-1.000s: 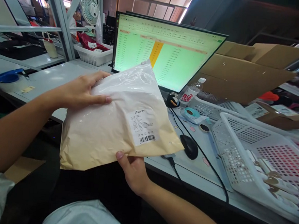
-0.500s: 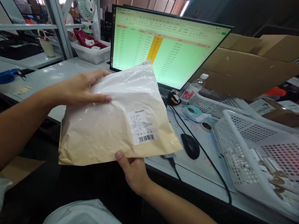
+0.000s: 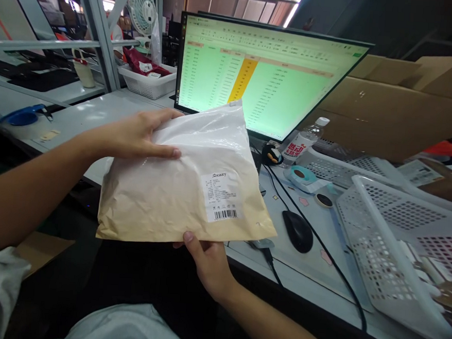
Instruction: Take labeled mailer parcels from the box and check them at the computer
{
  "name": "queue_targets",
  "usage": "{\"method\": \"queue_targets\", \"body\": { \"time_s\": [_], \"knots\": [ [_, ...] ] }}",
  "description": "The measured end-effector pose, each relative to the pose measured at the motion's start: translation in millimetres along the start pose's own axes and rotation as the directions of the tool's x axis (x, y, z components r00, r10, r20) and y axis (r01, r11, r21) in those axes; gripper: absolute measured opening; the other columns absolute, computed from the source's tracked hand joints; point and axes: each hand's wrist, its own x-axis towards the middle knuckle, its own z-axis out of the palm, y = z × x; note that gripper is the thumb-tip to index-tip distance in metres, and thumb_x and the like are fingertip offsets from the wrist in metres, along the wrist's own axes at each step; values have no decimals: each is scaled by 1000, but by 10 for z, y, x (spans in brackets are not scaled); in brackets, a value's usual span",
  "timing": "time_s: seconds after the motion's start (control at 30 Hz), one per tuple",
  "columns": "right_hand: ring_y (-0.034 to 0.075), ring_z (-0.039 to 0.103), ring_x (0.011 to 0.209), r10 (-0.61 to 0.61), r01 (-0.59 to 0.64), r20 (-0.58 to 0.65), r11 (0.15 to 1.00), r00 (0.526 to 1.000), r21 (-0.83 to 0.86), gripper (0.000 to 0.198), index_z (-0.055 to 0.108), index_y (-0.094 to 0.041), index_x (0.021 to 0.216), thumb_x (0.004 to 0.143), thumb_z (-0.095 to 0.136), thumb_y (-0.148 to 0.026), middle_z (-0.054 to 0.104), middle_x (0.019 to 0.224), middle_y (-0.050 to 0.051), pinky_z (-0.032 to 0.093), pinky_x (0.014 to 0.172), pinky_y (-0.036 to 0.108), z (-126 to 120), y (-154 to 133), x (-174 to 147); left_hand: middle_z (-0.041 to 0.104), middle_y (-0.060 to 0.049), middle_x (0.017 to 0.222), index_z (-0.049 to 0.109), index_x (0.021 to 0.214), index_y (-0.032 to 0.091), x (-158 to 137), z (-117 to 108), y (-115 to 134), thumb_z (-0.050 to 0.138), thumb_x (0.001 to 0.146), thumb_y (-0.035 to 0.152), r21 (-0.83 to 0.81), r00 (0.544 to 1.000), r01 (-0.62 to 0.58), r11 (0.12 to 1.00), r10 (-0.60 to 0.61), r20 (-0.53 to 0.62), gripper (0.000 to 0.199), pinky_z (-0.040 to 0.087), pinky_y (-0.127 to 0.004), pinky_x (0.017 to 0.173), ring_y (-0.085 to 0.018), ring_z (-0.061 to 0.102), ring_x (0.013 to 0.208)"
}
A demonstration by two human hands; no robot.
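Note:
A plastic zip bag [image 3: 162, 196], whitish at the top and pale yellow below, is held up in front of the desk. On its face is a white label [image 3: 224, 196] with print and a barcode. My left hand [image 3: 147, 135] grips the upper left edge, thumb across the front and the other fingers behind. At the bottom edge my right hand [image 3: 207, 264] pinches the bag, its thumb in front and most fingers hidden underneath. Behind the bag stands a monitor [image 3: 286, 81] showing a green spreadsheet with one orange column.
On the desk right of the bag are a black mouse [image 3: 297, 231], a water bottle [image 3: 303, 141] and a blue tape roll [image 3: 301, 176]. A white perforated basket [image 3: 374, 262] stands at the right. Behind it is a cardboard box [image 3: 393, 109]. A smaller basket [image 3: 149, 85] holds red packages.
The view has shifted slightly, so the desk items appear further right and a little lower. The bag stays in both hands, its lower edge now more level.

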Motion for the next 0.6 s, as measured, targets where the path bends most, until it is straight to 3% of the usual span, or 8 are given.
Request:
{"method": "queue_targets", "body": {
  "time_s": [0.2, 0.37, 0.6],
  "knots": [
    [22, 70, 85, 0, 2, -21, 998, 1000, 65, 44, 67, -18, 104, 88, 74, -58, 73, 108, 10, 65, 76, 38, -7, 37, 20, 65, -5, 132, 54, 144, 29, 18, -7, 8, 70, 78, 74, -5, 1000, 21, 1000, -21, -2, 81, 52, -41, 101, -33, 62, 119],
    [20, 69, 82, 22, -22, -7, 998, 1000, 63, 41, 68, -17, 102, 90, 72, -56, 73, 106, 10, 64, 77, 37, -29, 76, 24, 65, -5, 133, 53, 145, 31, 30, -14, -27, 72, 75, 77, -15, 999, 39, 999, -39, 5, 86, 52, -40, 100, -33, 62, 118],
    [26, 69, 107, 34, -35, 50, 999, 998, 18, 45, 68, -19, 119, 94, 68, -57, 71, 120, 14, 62, 78, 36, -98, 93, -24, 65, -5, 132, 52, 147, 31, 72, -28, -153, 73, 76, 73, 20, 999, 28, 999, -29, 33, 85, 49, -41, 103, -32, 63, 117]
  ]
}}
